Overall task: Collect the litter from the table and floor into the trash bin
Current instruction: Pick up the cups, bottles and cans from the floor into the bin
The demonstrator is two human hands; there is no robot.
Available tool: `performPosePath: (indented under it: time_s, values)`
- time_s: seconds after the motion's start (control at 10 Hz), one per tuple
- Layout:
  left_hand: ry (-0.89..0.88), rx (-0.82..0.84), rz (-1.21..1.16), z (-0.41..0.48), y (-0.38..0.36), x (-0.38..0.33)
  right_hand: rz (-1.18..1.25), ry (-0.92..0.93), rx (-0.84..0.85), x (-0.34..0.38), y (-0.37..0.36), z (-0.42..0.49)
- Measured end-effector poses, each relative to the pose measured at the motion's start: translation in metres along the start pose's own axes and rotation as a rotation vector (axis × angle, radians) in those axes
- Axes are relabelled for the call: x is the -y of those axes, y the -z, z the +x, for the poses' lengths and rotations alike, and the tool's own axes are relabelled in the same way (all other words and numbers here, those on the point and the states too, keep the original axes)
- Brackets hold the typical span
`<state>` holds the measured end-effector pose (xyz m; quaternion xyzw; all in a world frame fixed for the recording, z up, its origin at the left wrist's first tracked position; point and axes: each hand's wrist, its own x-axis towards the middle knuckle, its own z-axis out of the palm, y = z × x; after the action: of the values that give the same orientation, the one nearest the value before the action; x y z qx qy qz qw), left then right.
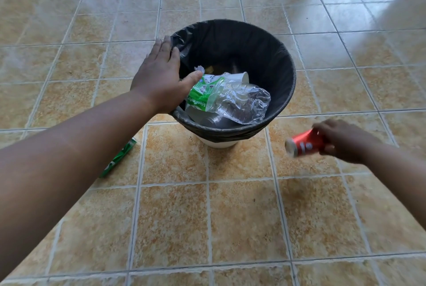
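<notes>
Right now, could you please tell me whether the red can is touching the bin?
Apart. The head view shows the right hand holding the can beside the bin, with bare floor tile showing between them.

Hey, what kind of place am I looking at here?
Likely an indoor tiled room, perhaps a home: glossy beige floor tiles with grey grout, a white trash bin lined with a black plastic bag, and daylight glare on the far tiles.
</notes>
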<state>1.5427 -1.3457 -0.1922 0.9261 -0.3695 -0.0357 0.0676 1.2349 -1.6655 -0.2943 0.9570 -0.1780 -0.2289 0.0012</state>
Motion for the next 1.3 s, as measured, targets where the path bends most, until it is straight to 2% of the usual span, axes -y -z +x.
performPosePath:
  time_s: [0.1,0.2,0.3,0.4,0.5,0.6,0.7,0.8,0.9,1.1,1.3]
  values:
    - [-0.004,0.002,-0.001,0.0,0.0,0.0,0.422,-0.164,-0.27,-0.01,0.031,0.009]
    - [-0.004,-0.001,-0.002,0.0,0.0,0.001,0.613,-0.264,-0.637,0.0,0.072,0.015]
    - [0.0,0.002,0.0,-0.001,-0.001,0.001,0.79,-0.312,-0.906,0.023,0.119,0.017]
    - [0.0,0.002,0.0,-0.001,-0.001,0.0,0.897,-0.215,-1.036,0.055,0.162,0.017]
    - [0.0,0.005,-0.01,-0.001,0.0,-0.001,0.829,-0.076,-0.996,0.092,0.184,0.017]
    - [-0.001,0.005,0.0,-0.002,0.002,-0.001,0.674,-0.009,-0.84,0.119,0.185,0.023]
    - [-0.001,0.009,0.001,-0.002,0.002,0.0,0.463,-0.014,-0.661,0.133,0.176,0.032]
    - [-0.003,0.011,-0.007,-0.002,0.001,0.001,0.201,-0.087,-0.644,0.135,0.167,0.037]
    - [-0.002,0.006,-0.007,-0.002,0.0,0.001,0.084,-0.137,-0.624,0.135,0.162,0.038]
    - [-0.006,-0.002,-0.016,-0.001,0.0,0.001,0.36,-0.053,-0.672,0.131,0.155,0.038]
    - [-0.008,0.004,-0.015,-0.001,0.0,0.001,0.47,0.022,-0.576,0.131,0.152,0.042]
